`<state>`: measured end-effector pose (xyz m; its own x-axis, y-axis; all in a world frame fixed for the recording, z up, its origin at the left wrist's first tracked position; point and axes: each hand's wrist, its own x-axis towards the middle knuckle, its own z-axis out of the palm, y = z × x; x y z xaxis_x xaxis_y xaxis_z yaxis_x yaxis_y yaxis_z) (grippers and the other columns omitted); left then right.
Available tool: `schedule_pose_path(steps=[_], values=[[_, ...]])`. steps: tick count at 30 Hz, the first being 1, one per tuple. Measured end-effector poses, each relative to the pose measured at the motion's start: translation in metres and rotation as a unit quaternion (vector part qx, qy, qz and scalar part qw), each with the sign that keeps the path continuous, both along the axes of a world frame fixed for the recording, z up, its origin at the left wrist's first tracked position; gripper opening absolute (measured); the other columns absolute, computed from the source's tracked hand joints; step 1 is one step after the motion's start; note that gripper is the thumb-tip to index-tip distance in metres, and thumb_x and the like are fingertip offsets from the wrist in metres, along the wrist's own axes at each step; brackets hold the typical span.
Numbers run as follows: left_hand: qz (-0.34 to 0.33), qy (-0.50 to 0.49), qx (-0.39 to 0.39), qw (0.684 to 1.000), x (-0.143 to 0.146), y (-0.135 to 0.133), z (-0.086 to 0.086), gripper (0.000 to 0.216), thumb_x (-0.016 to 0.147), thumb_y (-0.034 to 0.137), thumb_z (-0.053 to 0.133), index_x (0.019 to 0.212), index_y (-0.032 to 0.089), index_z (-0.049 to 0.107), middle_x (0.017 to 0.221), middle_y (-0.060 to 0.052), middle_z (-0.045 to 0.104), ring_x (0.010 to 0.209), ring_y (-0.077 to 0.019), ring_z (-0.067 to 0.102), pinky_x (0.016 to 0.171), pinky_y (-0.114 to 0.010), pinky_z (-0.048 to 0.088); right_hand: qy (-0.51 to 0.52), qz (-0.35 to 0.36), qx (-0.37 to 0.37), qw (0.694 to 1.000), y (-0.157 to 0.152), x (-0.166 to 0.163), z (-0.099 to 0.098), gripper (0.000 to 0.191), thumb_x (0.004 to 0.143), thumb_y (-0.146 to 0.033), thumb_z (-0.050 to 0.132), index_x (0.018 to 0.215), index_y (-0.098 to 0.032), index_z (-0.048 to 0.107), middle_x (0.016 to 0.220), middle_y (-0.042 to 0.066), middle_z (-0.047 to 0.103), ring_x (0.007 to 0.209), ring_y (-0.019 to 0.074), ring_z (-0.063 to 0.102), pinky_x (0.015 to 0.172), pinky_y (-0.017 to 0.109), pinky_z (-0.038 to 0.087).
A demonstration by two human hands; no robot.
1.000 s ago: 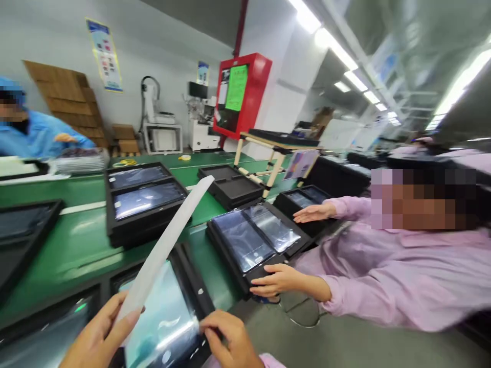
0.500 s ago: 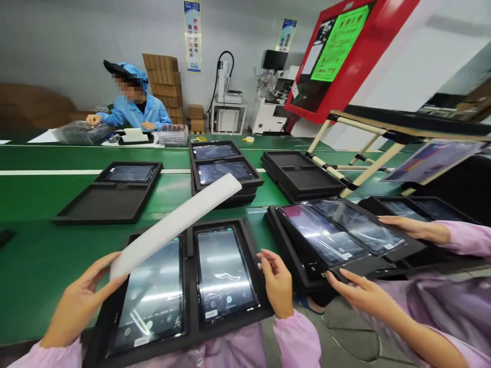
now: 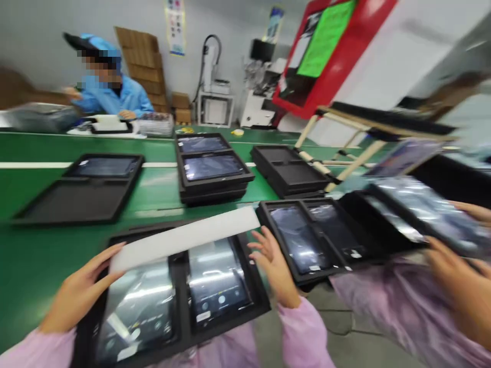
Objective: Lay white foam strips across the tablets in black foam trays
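Note:
My left hand (image 3: 79,294) pinches the near end of a long white foam strip (image 3: 187,237), which lies low and nearly level across the top of a black tray (image 3: 226,322) in front of me. Two glossy screens (image 3: 217,281) sit in that tray's compartments. To the right of the tray my right hand (image 3: 273,266) hovers by its far corner, fingers spread, close to the strip's other end and holding nothing.
A co-worker's hands (image 3: 460,278) at the right lift a tray of screens (image 3: 429,212) off another black tray (image 3: 318,237). More black trays (image 3: 210,166) sit on the green belt (image 3: 34,255). A person in blue (image 3: 105,87) works at the far side.
The white strip has dropped from a steep tilt to almost flat over my tray. My right hand rose toward its far end. The co-worker has lifted the upper tray to the right.

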<state>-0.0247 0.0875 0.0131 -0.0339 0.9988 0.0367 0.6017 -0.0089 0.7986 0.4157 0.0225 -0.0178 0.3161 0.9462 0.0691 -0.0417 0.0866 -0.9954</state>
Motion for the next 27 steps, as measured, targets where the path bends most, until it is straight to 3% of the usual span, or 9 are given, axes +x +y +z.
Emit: schedule_pose_path(steps=[4, 9, 16, 18, 21, 24, 27], values=[[-0.053, -0.018, 0.001, 0.998, 0.000, -0.003, 0.008, 0.072, 0.075, 0.063, 0.075, 0.133, 0.024, 0.065, 0.148, -0.009, 0.059, 0.140, -0.0318, 0.052, 0.123, -0.047, 0.033, -0.021, 0.039, 0.013, 0.999, 0.012, 0.006, 0.010, 0.084, 0.087, -0.043, 0.077, 0.157, -0.031, 0.034, 0.150, 0.012, 0.052, 0.123, 0.0253, 0.062, 0.097, 0.041, 0.057], [-0.064, -0.021, 0.034, 0.997, 0.003, -0.013, 0.026, 0.063, 0.079, 0.053, 0.078, 0.133, 0.022, 0.066, 0.146, -0.012, 0.061, 0.138, -0.0302, 0.054, 0.122, -0.049, 0.036, -0.098, 0.008, 0.022, 0.995, 0.023, 0.003, 0.022, 0.067, 0.087, -0.049, 0.077, 0.145, -0.025, 0.054, 0.141, 0.011, 0.061, 0.120, 0.0266, 0.064, 0.101, 0.043, 0.056], [-0.025, -0.154, 0.231, 0.960, 0.023, -0.024, 0.063, 0.043, 0.080, 0.027, 0.083, 0.120, 0.023, 0.071, 0.140, -0.012, 0.063, 0.130, -0.0286, 0.061, 0.114, -0.047, 0.048, -0.155, -0.051, 0.044, 0.986, 0.030, 0.006, 0.066, 0.052, 0.087, -0.056, 0.075, 0.135, -0.040, 0.064, 0.127, 0.004, 0.066, 0.091, 0.0281, 0.066, 0.085, 0.050, 0.056], [0.003, -0.173, 0.288, 0.942, 0.031, -0.027, 0.072, 0.038, 0.080, 0.027, 0.083, 0.117, 0.026, 0.073, 0.137, -0.008, 0.066, 0.128, -0.0283, 0.062, 0.114, -0.047, 0.048, -0.120, -0.050, 0.071, 0.989, 0.029, 0.002, 0.079, 0.042, 0.090, -0.050, 0.073, 0.131, -0.041, 0.067, 0.118, 0.004, 0.067, 0.082, 0.0265, 0.062, 0.082, 0.049, 0.054], [0.039, -0.194, 0.348, 0.916, 0.043, -0.037, 0.085, 0.034, 0.083, 0.033, 0.082, 0.115, 0.026, 0.074, 0.135, -0.005, 0.068, 0.128, -0.0285, 0.063, 0.115, -0.050, 0.047, -0.020, -0.039, 0.125, 0.991, 0.028, -0.004, 0.095, 0.027, 0.091, -0.045, 0.073, 0.116, -0.035, 0.074, 0.100, 0.005, 0.065, 0.070, 0.0226, 0.056, 0.063, 0.041, 0.049], [0.052, -0.221, 0.371, 0.900, 0.049, -0.051, 0.089, 0.033, 0.087, 0.029, 0.078, 0.119, 0.024, 0.072, 0.138, -0.005, 0.067, 0.129, -0.0275, 0.062, 0.118, -0.052, 0.043, 0.055, -0.040, 0.127, 0.990, 0.027, -0.005, 0.096, 0.025, 0.083, -0.041, 0.079, 0.106, -0.030, 0.076, 0.089, 0.004, 0.063, 0.062, 0.0183, 0.052, 0.049, 0.032, 0.039], [0.067, -0.184, 0.313, 0.930, 0.043, -0.065, 0.074, 0.038, 0.091, 0.027, 0.074, 0.128, 0.026, 0.068, 0.144, -0.002, 0.063, 0.135, -0.0274, 0.057, 0.120, -0.050, 0.041, 0.039, -0.049, 0.078, 0.995, 0.025, 0.000, 0.071, 0.033, 0.078, -0.036, 0.081, 0.109, -0.028, 0.074, 0.090, 0.002, 0.066, 0.063, 0.0155, 0.053, 0.052, 0.028, 0.043]])
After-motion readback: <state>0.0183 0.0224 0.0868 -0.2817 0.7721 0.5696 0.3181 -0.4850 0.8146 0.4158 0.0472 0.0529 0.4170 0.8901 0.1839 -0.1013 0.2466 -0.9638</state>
